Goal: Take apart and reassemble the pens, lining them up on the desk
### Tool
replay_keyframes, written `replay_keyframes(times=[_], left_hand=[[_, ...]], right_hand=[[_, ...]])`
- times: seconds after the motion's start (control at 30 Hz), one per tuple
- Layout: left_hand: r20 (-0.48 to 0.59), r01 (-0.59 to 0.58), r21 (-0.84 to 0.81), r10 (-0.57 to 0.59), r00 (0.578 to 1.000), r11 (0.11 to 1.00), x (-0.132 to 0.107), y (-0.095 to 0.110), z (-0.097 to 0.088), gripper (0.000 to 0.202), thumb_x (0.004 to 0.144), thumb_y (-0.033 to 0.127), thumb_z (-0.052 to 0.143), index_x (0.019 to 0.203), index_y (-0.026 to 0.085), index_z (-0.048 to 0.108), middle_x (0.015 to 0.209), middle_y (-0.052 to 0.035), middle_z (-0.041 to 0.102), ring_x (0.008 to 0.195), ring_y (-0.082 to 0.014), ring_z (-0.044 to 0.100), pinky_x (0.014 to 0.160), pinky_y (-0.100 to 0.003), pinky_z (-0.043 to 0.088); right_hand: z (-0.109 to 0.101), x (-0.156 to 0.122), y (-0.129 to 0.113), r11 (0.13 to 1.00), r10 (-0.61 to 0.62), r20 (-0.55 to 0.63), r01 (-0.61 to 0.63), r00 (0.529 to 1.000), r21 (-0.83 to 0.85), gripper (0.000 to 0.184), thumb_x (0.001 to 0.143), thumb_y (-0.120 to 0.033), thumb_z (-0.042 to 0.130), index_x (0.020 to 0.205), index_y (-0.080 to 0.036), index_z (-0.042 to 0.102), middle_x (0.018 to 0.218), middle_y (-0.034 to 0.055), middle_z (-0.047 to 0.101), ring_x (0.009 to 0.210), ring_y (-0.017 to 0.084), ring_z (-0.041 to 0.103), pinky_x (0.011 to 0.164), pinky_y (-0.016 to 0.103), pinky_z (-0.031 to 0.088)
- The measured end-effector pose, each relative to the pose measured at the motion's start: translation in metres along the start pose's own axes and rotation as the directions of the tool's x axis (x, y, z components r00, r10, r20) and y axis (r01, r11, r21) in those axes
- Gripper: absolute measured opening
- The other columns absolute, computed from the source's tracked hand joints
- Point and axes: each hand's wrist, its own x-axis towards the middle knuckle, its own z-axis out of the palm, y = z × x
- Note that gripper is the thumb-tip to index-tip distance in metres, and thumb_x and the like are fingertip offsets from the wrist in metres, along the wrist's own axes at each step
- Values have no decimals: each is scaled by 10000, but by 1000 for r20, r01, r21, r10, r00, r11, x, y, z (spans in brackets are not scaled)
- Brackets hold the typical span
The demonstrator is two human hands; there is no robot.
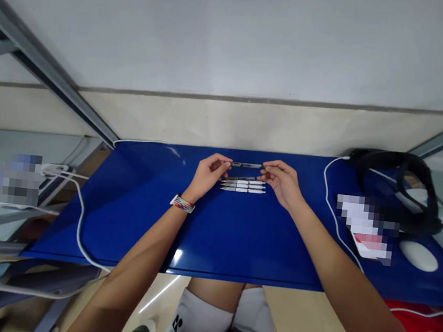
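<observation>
I hold one slim pen (247, 164) level between both hands, on the far side of a row of pens.
My left hand (211, 170) pinches its left end and my right hand (283, 180) its right end, thumbs and forefingers closed on it, both hands about equally near. Its long axis runs left to right, almost parallel to the row of pens (243, 186), which lies just to the near side, between and below my hands; how high I hold it I cannot tell. The lower fingers of my right hand come close to the row's right end; whether they touch, I cannot tell. The row lies loose on the blue tabletop (141, 210), in no container.
</observation>
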Motion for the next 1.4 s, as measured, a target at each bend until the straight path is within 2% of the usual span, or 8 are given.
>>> replay_keyframes(times=[0.13, 0.33, 0.63, 0.8, 1.0, 1.2, 1.4], left_hand=[[8, 11, -35, -11, 1000, 999, -1, 2, 1, 285, 918, 441, 832, 1044, 191, 777, 861, -47, 760, 670, -126, 711, 583, -224, 557], [41, 50, -86, -46, 998, 995, -2, 1, 2, 360, 936, 436, 818, 1173, 166, 796, 916, -75, 812, 689, -135, 736, 666, -265, 603], [-7, 38, -130, -39, 999, 991, -1, 0, 4, 343, 881, 420, 876, 1083, 148, 823, 911, -94, 839, 817, -187, 794, 838, -351, 653], [14, 27, -127, -25, 1000, 992, -2, 0, 6, 323, 894, 410, 867, 1081, 151, 817, 908, -87, 840, 817, -183, 802, 835, -336, 656], [3, 0, -105, 0, 1000, 994, -4, 5, 6, 334, 939, 424, 828, 1146, 162, 800, 993, -101, 848, 817, -198, 827, 765, -303, 640], [-8, -20, -58, 20, 1000, 998, -4, 7, 4, 332, 964, 423, 800, 1197, 187, 797, 1094, -111, 845, 862, -212, 843, 721, -275, 621], [-1, -5, -60, 4, 1000, 998, -5, 5, 7, 355, 947, 443, 814, 1193, 187, 807, 1075, -117, 850, 873, -223, 843, 703, -281, 625]], right_hand=[[-1, 0, 0, 998, -58, -5, 58, 998, -26, 173, 793, -317, 894, 928, -242, 819, 798, 19, 764, 717, 172, 724, 806, 388, 657], [-2, 0, -1, 995, -81, -23, 80, 996, -55, 176, 779, -309, 895, 919, -233, 821, 791, 18, 760, 744, 173, 731, 790, 365, 645], [2, 1, -1, 998, -55, -45, 55, 997, -14, 118, 740, -229, 857, 851, -217, 821, 744, 26, 753, 752, 182, 729, 764, 348, 632], [2, 0, -3, 999, 5, -26, -4, 1000, 47, 88, 745, -182, 805, 829, -209, 796, 701, 15, 726, 661, 146, 666, 750, 328, 620], [8, -2, -9, 978, 64, 39, -70, 997, 196, 174, 846, -207, 787, 1020, -207, 805, 764, 7, 711, 697, 146, 647, 814, 345, 645], [3, -2, -13, 877, 207, 187, -267, 960, 399, 272, 924, -254, 675, 1162, -162, 766, 867, 45, 752, 723, 152, 678, 853, 332, 666], [0, -1, -13, 818, 258, 214, -331, 942, 470, 284, 970, -304, 646, 1201, -161, 729, 915, 60, 779, 765, 154, 726, 822, 292, 683]])
